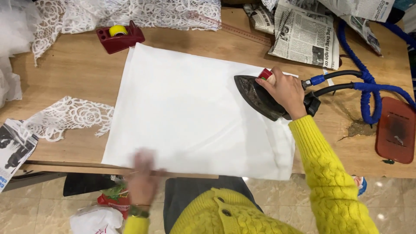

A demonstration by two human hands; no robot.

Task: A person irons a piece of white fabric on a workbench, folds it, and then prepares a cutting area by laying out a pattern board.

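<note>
Yellow knitted sleeves (329, 182) fill the near edge of the view, worn by the person who stands at a wooden desk (78, 69). Nearly everything else is best placed against the white fabric sheet (182, 112), which lies flat across the middle of the desk with its near edge at the desk's front rim.

Beyond the sheet's far edge a length of white lace (130, 13) is spread along the back of the desk, and beyond the sheet's far right corner lie crumpled newspapers (303, 34). To the right of the sheet a blue hose (368, 86) loops over the desk beside a reddish-brown iron rest (396, 130). To the sheet's left lies a smaller lace piece (69, 117).

On the sheet's right part sits a dark iron (260, 97), its tip pointing left. The right hand (284, 91) is closed around the iron's handle. Past the sheet's far left corner stands a red tape dispenser (119, 37) with a yellow roll.

At the sheet's near edge, towards its left corner, the left hand (143, 173) appears blurred; it lies on the fabric, and whether its fingers are spread or together cannot be told.
</note>
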